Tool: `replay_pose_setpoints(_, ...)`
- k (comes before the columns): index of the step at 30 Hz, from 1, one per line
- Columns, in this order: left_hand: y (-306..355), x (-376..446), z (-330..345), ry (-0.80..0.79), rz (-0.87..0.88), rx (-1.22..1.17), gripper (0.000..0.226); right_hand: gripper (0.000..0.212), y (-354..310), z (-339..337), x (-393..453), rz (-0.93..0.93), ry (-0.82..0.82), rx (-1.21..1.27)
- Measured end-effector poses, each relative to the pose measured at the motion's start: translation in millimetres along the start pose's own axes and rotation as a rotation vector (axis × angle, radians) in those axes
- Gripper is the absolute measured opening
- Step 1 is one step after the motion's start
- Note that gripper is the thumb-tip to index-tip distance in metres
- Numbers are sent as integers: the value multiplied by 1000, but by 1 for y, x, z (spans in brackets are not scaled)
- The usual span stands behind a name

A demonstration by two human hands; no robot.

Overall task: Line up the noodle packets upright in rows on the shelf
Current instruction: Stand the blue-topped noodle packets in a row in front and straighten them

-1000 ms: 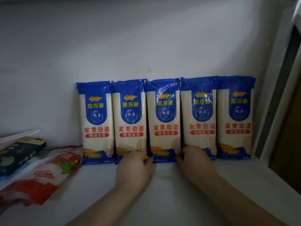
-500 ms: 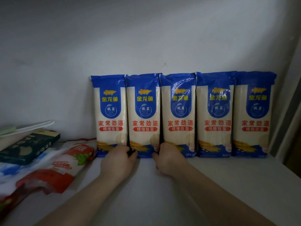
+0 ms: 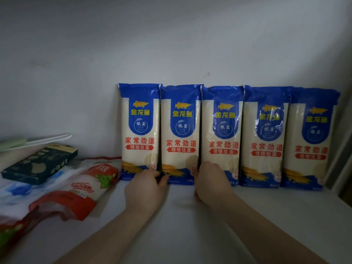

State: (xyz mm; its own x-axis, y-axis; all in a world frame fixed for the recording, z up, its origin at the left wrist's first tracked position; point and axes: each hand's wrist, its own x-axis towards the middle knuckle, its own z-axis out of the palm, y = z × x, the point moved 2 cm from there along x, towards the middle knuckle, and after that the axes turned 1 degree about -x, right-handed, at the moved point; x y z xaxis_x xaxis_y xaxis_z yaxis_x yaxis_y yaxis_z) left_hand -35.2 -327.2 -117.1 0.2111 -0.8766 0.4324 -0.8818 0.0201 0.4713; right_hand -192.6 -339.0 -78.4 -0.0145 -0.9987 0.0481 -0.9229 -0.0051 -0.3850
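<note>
In the head view, five noodle packets (image 3: 224, 134) stand upright side by side against the wall on the white shelf (image 3: 181, 225). The left hand (image 3: 145, 189) pinches the second packet's (image 3: 180, 134) bottom left corner; the right hand (image 3: 211, 183) curls its fingers around the bottom right edge. A red sugar bag (image 3: 83, 187) lies left of the left fingers.

Single view only: head-worn wide-angle camera, looking forward and slightly down into the shelf (image 3: 190, 225) recess, facing the back wall (image 3: 171, 44) square-on. Range close; both forearms enter from the bottom edge. Left grip (image 3: 145, 189) and right grip (image 3: 211, 183) sit just below frame centre. Beyond the grips: noodle packets (image 3: 181, 134) against the wall. Edges bow from lens distortion. No second view to overlap.
</note>
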Motion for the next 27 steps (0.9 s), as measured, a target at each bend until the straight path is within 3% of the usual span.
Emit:
replay_pose_setpoints(9, 2, 0, -1, 25, -25, 6, 29, 22, 12, -8, -10, -119, 113, -12)
replay_pose_setpoints(13, 2, -1, -2, 17, -38, -15, 28, 18, 24, -16, -3, -180, -22, 87)
replay_pose_setpoints(17, 4, -1, -3, 7, -54, -35, 27, 18, 21, -15, 7, -209, -26, 107)
replay_pose_setpoints(24, 4, -1, -4, -11, -59, -28, 29, 18, 26, -16, 3, -220, -7, 92)
replay_pose_setpoints(27, 4, -1, -3, -3, -62, -30, 29, 21, 54, -40, -5, -94, 46, -76)
